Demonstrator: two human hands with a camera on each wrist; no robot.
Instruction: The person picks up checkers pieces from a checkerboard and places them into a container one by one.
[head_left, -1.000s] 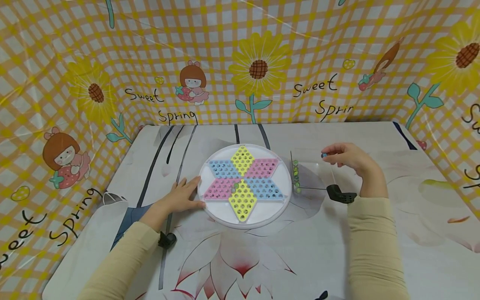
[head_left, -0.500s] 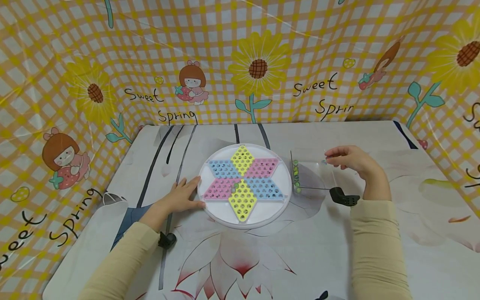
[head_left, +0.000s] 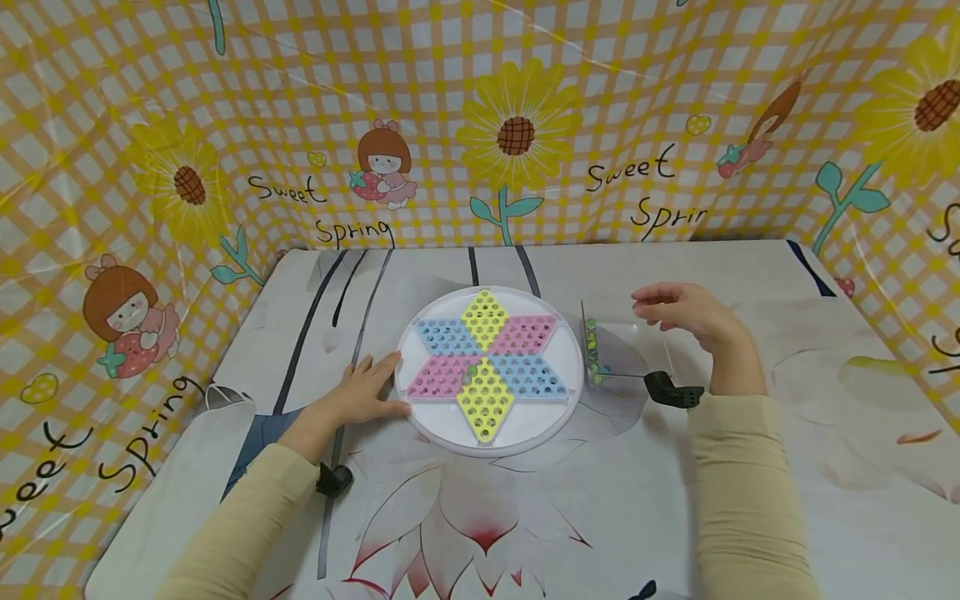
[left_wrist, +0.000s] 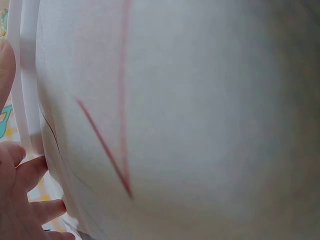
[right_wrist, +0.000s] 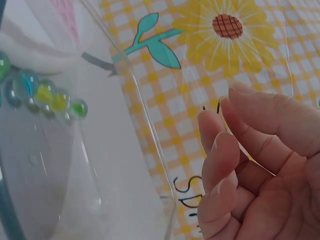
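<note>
A round white Chinese checkers board (head_left: 540,429) lies mid-table, with a yellow, pink and blue star of holes. A greenish marble (head_left: 472,372) sits near its centre. My left hand (head_left: 363,392) rests with spread fingers at the board's left rim. To the board's right stands a clear plastic box (head_left: 618,377), where green, yellow and blue marbles (right_wrist: 60,101) are gathered along the left wall. Above the box hovers my right hand (head_left: 693,312). Its fingers are loosely bent, and in the right wrist view nothing shows between fingertips and thumb.
A checked, sunflower-printed cloth (head_left: 420,100) hangs behind and at both sides. The table bears a printed cover (head_left: 480,500) with a lotus. White straps (head_left: 225,396) lie by the left edge, and a small black object (head_left: 645,591) shows at the front.
My right hand has let go of a blue marble, and a blue one now shows low in the box. That hand shifted slightly right, then back left. My left hand has stayed put.
</note>
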